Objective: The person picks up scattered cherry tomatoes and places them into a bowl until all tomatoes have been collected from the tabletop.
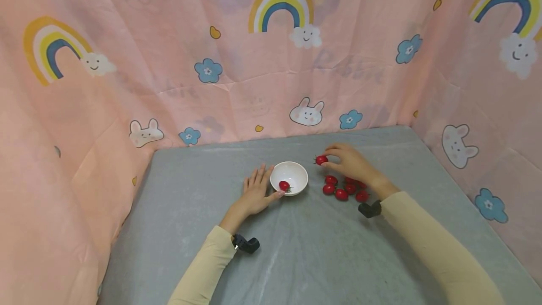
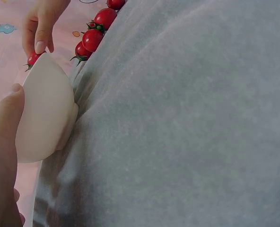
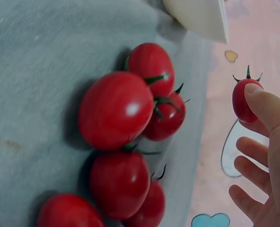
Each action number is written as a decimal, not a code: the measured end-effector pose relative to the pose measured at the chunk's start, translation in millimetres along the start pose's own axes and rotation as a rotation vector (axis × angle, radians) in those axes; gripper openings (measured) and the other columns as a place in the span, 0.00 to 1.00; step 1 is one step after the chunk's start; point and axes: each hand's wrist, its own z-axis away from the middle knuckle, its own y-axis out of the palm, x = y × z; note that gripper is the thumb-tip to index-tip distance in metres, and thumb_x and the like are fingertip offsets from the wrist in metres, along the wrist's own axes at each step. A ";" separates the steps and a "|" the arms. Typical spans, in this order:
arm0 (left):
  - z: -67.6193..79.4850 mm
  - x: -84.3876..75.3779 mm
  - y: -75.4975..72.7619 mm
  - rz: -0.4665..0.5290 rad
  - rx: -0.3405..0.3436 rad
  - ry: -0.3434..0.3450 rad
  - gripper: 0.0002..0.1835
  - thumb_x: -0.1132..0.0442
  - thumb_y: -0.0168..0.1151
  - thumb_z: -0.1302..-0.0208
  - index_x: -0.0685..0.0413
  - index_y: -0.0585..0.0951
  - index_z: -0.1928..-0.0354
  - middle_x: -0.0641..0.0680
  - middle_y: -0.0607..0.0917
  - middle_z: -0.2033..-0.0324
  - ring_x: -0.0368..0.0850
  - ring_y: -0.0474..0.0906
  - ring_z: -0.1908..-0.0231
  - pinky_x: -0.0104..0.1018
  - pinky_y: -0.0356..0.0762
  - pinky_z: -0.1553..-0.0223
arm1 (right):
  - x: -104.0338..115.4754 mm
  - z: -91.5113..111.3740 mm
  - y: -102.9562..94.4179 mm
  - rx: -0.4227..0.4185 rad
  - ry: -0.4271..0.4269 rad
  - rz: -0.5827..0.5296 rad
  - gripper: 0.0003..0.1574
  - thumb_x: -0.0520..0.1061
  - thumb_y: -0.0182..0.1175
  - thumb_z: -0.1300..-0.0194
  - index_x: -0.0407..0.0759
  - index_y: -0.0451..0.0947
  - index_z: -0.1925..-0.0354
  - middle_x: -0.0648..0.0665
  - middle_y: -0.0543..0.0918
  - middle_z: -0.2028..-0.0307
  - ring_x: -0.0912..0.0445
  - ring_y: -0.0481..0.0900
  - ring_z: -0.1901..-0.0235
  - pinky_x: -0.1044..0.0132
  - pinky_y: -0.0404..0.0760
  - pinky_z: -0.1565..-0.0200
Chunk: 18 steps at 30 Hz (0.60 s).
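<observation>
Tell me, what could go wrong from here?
The right hand pinches a glossy oval red tomato, which might slip. The left hand touches the round white bowl; a nudge could perhaps shift it. The loose oval red tomatoes close to the right hand might roll if brushed.

Pink rainbow-print curtain (image 1: 254, 84) around grey tabletop (image 1: 322, 258)

Even light — soft-edged shadows
</observation>
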 end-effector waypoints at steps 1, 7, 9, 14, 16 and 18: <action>-0.2 0.0 0.1 -0.001 0.003 -0.002 0.50 0.29 0.50 0.34 0.40 0.42 0.20 0.58 0.41 0.20 0.64 0.38 0.21 0.69 0.37 0.27 | 1.7 -0.7 0.0 -0.003 -0.006 0.004 0.28 0.55 0.67 0.36 0.44 0.80 0.42 0.39 0.78 0.39 0.42 0.70 0.36 0.39 0.67 0.33; 0.1 0.3 0.5 0.005 0.001 -0.001 0.50 0.27 0.48 0.36 0.40 0.43 0.20 0.57 0.42 0.20 0.63 0.38 0.21 0.69 0.37 0.27 | 10.7 -5.1 0.4 -0.002 -0.056 0.032 0.30 0.56 0.67 0.37 0.43 0.80 0.41 0.38 0.78 0.39 0.41 0.71 0.36 0.39 0.69 0.35; 0.2 0.2 0.4 0.008 -0.007 0.003 0.50 0.27 0.49 0.36 0.40 0.44 0.20 0.58 0.43 0.20 0.64 0.38 0.22 0.69 0.37 0.28 | 13.7 -6.9 0.9 0.006 -0.064 0.039 0.30 0.57 0.66 0.36 0.43 0.80 0.41 0.38 0.78 0.39 0.41 0.71 0.36 0.39 0.69 0.35; 0.4 -1.9 -0.5 0.001 -0.008 -0.009 0.49 0.30 0.51 0.34 0.39 0.44 0.20 0.57 0.44 0.20 0.64 0.39 0.22 0.69 0.38 0.28 | 22.0 -9.8 2.9 0.012 -0.072 0.036 0.29 0.57 0.66 0.36 0.44 0.80 0.42 0.39 0.78 0.39 0.42 0.71 0.36 0.40 0.70 0.34; 0.4 -2.6 -0.9 -0.001 -0.011 -0.008 0.48 0.31 0.52 0.34 0.39 0.45 0.20 0.58 0.44 0.20 0.64 0.39 0.22 0.69 0.39 0.28 | 25.2 -10.5 3.2 0.008 -0.087 0.030 0.28 0.55 0.67 0.36 0.44 0.81 0.42 0.39 0.78 0.39 0.42 0.71 0.36 0.40 0.69 0.34; 0.9 -3.6 -1.6 0.000 -0.016 -0.005 0.48 0.32 0.53 0.34 0.41 0.45 0.20 0.59 0.45 0.21 0.65 0.40 0.22 0.69 0.39 0.28 | 28.2 -11.3 3.1 0.003 -0.103 0.031 0.27 0.55 0.67 0.36 0.44 0.81 0.42 0.39 0.78 0.39 0.42 0.71 0.36 0.41 0.69 0.34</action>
